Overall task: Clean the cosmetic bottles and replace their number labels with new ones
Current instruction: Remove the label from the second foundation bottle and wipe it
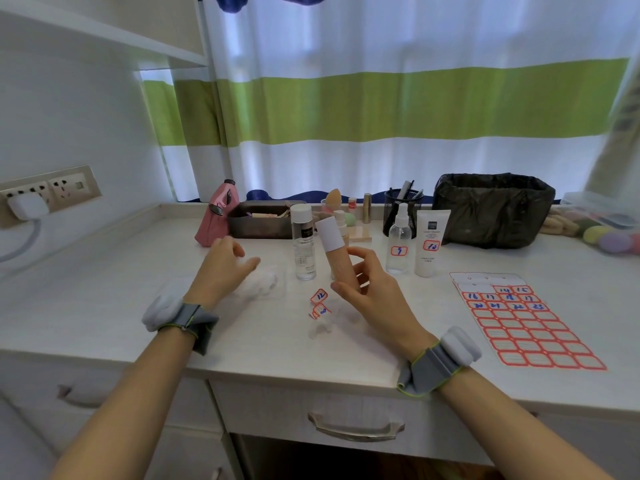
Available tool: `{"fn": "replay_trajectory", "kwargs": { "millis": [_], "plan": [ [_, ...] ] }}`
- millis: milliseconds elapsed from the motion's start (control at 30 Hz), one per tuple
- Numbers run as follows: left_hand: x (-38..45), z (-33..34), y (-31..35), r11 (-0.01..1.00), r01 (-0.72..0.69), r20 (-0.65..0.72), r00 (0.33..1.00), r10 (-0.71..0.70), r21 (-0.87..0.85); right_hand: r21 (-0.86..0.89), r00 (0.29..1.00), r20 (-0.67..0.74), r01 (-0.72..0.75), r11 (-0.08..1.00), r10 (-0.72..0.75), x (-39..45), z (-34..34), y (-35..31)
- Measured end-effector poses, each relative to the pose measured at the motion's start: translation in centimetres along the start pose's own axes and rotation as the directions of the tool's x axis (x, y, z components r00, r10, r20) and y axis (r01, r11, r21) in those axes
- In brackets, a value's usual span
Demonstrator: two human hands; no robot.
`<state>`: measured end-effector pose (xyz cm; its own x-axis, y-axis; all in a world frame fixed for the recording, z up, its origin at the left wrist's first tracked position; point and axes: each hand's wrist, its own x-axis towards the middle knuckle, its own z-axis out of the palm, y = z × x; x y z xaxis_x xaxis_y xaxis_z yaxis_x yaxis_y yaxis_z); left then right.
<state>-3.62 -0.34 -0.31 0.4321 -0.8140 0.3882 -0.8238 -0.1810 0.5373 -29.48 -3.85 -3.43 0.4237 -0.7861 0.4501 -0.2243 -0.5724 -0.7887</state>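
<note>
The curtain runs in broad white and lime-green bands, navy at its edges. A beige bottle wears a white cap; the label sheet is a red-bordered grid — blue numerals on some. A pink pouch — perhaps fabric — and a black-lined bin.

The right hand covers the lower part of the beige cylindrical bottle with a white cap, so any number label there cannot be seen. Small print on the clear tall bottle with a white cap is too blurred to read. The pastel round sponges are cut off by the right edge.
</note>
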Motion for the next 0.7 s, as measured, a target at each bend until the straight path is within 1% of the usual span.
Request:
{"fn": "replay_trajectory", "kwargs": {
  "millis": [67, 133, 200, 267, 300, 367, 433, 500, 533, 600, 700],
  "plan": [
    [-0.3, -0.3, 0.7, 0.992, -0.039, -0.085, 0.996, 0.029, -0.120, 0.007, 1.000, 0.002, -0.003, 1.000, 0.003, 0.0, 0.0, -0.1],
    [-0.9, -0.7, 1.8, 0.961, -0.089, -0.090, 0.994, 0.067, -0.261, 0.018, 1.000, 0.007, -0.014, 1.000, 0.014, 0.0, -0.1, -0.2],
    [-1.8, -1.1, 3.5, 0.900, -0.138, 0.000, 0.988, 0.151, -0.413, 0.042, 1.000, 0.003, -0.030, 0.999, 0.030, 0.0, -0.2, -0.3],
    [-3.0, -1.4, 5.6, 0.802, -0.142, 0.114, 0.961, 0.253, -0.581, 0.064, 0.999, -0.005, -0.038, 0.997, 0.039, 0.1, -0.3, -0.2],
    [-3.5, -1.3, 6.6, 0.755, -0.137, 0.150, 0.942, 0.299, -0.642, 0.075, 0.999, -0.008, -0.043, 0.996, 0.044, 0.0, -0.4, -0.1],
    [-4.3, -1.0, 8.5, 0.688, -0.137, 0.177, 0.914, 0.365, -0.712, 0.104, 0.998, -0.018, -0.051, 0.993, 0.053, -0.1, -0.6, 0.0],
    [-4.7, -0.2, 10.0, 0.665, -0.156, 0.184, 0.893, 0.411, -0.730, 0.144, 0.998, -0.027, -0.059, 0.988, 0.063, -0.1, -0.9, 0.1],
    [-4.8, 0.7, 10.9, 0.699, -0.215, 0.187, 0.873, 0.450, -0.682, 0.182, 0.997, -0.034, -0.060, 0.982, 0.068, -0.2, -1.3, 0.1],
    [-4.8, 1.2, 11.1, 0.728, -0.268, 0.175, 0.865, 0.470, -0.631, 0.194, 0.997, -0.035, -0.061, 0.979, 0.069, -0.2, -1.5, 0.1],
    [-4.7, 2.2, 11.3, 0.769, -0.386, 0.117, 0.855, 0.506, -0.510, 0.214, 0.997, -0.030, -0.066, 0.974, 0.074, -0.1, -1.8, 0.2],
    [-4.2, 3.5, 11.3, 0.757, -0.528, 0.008, 0.818, 0.575, -0.385, 0.242, 0.997, -0.021, -0.072, 0.968, 0.079, 0.0, -2.2, 0.4]
  ]
}}
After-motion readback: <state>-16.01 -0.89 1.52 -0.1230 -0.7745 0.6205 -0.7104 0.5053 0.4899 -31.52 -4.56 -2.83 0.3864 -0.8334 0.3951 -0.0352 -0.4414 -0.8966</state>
